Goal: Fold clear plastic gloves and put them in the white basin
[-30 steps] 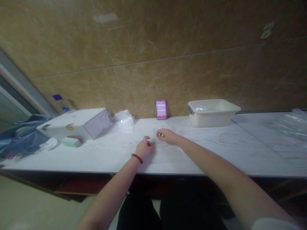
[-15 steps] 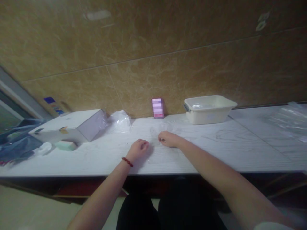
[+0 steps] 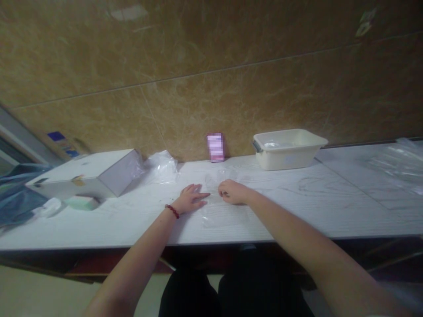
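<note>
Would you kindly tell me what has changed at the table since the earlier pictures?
The left hand has drawn slightly left and opened from a curl, its fingers now spread toward the right hand. The right hand, still curled, has shifted slightly right and nearer the person. The clear plastic is too faint to show whether either hand grasped or released it. The white box, phone and cream tub stayed put.

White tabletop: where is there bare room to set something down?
Bare tabletop: right, between the right forearm, cream tub and far-right plastic sheets; left, between the green block and left hand. Crowded: around the right hand, with clear film, and far left, around the white box.
</note>
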`<state>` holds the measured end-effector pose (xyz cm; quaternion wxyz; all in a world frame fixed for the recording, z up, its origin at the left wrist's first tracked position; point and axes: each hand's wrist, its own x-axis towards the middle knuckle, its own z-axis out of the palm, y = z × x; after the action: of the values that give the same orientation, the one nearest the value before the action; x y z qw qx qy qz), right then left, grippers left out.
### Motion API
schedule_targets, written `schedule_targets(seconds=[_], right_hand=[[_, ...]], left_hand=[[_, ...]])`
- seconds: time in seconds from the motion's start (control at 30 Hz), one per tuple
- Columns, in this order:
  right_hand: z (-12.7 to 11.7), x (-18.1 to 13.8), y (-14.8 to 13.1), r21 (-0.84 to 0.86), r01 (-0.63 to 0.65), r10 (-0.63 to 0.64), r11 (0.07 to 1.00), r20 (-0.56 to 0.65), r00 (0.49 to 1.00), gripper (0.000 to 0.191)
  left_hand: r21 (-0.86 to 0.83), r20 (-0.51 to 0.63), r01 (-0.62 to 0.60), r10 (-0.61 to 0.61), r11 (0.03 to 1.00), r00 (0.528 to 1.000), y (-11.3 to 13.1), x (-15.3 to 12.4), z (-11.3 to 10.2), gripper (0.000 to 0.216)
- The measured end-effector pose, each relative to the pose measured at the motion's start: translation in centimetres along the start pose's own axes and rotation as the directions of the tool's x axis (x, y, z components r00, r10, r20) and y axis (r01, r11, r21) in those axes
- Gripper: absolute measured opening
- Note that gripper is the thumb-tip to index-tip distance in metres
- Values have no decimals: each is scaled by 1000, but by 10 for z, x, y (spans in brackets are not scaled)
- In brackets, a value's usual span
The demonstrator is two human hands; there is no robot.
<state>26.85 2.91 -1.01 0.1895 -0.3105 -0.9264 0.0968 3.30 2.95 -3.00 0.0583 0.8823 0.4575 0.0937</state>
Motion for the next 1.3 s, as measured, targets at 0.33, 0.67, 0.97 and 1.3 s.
schedule_targets(seconds=[0.33,0.67,0.97,1.3], right_hand=[[9,2,0,3,-303,303,953,25,953,32],[5,-7,14,20,-394,391,919,81,917,34],[6,-8,13,24,-386,383,922,77,920,32],[-24,-29,74,-117,-694,649,710,-273,710,32]], left_hand=[[-25,-8,85,-85,996,996,0,-3,1,40],[-14,2,88,-88,996,996,0,-4,0,42],[-5,-11,67,-67,998,998,-1,-5,0,43],[-35,-28,56,-57,998,998,-3,-5,-1,43]])
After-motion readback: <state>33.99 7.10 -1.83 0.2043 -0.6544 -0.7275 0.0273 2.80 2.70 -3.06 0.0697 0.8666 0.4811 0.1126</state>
